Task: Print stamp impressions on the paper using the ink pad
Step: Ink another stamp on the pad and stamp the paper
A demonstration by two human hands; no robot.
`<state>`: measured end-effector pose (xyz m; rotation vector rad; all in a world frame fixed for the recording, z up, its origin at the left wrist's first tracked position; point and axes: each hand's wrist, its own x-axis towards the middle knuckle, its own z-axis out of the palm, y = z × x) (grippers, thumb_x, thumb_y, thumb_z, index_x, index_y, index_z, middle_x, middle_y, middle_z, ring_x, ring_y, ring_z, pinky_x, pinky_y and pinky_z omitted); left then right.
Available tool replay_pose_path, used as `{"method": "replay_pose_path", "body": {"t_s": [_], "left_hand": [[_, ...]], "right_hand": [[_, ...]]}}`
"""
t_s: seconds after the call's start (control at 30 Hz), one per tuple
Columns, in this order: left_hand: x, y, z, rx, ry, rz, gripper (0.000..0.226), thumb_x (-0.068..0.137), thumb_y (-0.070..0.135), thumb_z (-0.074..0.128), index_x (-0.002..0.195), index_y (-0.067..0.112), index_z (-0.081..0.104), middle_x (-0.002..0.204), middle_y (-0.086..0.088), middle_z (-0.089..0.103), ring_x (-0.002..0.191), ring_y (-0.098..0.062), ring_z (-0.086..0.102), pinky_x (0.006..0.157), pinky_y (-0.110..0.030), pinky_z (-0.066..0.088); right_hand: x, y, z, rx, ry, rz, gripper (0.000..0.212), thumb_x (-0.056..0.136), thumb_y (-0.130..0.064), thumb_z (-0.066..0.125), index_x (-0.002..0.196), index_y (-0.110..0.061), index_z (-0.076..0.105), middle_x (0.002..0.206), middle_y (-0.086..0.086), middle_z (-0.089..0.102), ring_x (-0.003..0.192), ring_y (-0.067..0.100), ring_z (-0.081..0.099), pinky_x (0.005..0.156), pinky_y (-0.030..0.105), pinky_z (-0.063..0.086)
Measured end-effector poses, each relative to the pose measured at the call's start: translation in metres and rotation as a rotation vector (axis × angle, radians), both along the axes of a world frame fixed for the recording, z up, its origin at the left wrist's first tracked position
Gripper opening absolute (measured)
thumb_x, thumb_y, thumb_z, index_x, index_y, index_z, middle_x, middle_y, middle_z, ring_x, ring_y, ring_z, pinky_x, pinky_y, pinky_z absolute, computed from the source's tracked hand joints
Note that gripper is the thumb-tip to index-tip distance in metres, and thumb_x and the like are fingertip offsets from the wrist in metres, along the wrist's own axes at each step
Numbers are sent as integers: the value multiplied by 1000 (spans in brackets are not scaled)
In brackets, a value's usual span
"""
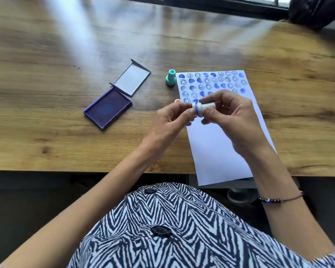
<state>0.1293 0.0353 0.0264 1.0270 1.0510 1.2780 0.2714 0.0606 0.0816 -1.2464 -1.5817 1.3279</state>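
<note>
White stamp point(201, 108) pinched sideways between right hand point(232, 120) and left hand point(170, 120), above paper point(220, 144). Inked face against left fingers point(190, 113): risk of smeared skin, then smudges on sheet. Ink pad point(107, 109) open, left on surface point(66, 74).

Blk/wht zigzag top point(182, 219) w/ dark buttons point(160, 231), beaded bracelet point(278, 199) on right wrist
</note>
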Motion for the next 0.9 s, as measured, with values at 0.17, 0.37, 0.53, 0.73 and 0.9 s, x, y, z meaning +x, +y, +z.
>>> {"method": "replay_pose_path", "body": {"t_s": [0.17,0.37,0.53,0.73,0.9], "left_hand": [[-6,-6,2,8,-39,20,13,84,7,57,88,16,65,74,2,63,67,-1,57,66,-14,47],[-15,-7,8,39,52,112,13,85,8,56,95,12,63,76,1,62,65,3,56,65,-12,46],[-32,-3,10,34,251,129,16,85,14,56,99,13,63,74,10,63,65,7,57,66,-13,45],[-55,7,6,-127,448,387,20,85,12,58,103,6,64,83,-6,64,73,-8,56,80,-31,49],[-59,4,4,-163,440,421,20,85,11,57,103,5,63,83,-7,63,76,-13,57,84,-36,51]], "right_hand": [[-7,-3,-4,33,-6,-17,18,78,-7,68,79,-24,65,75,0,66,62,9,62,61,17,54],[-31,-7,-8,62,96,-98,20,78,-2,67,75,-22,64,59,-10,68,52,5,63,55,15,51],[-47,5,-2,96,-79,-24,14,76,-5,68,79,-19,64,65,1,64,58,20,64,61,29,56],[-90,65,-6,494,-775,188,19,76,-17,63,95,-12,65,100,12,69,93,28,61,76,33,45],[-106,64,-33,632,-1151,332,22,82,-14,52,101,-9,61,106,19,64,108,36,51,84,40,44]]}}
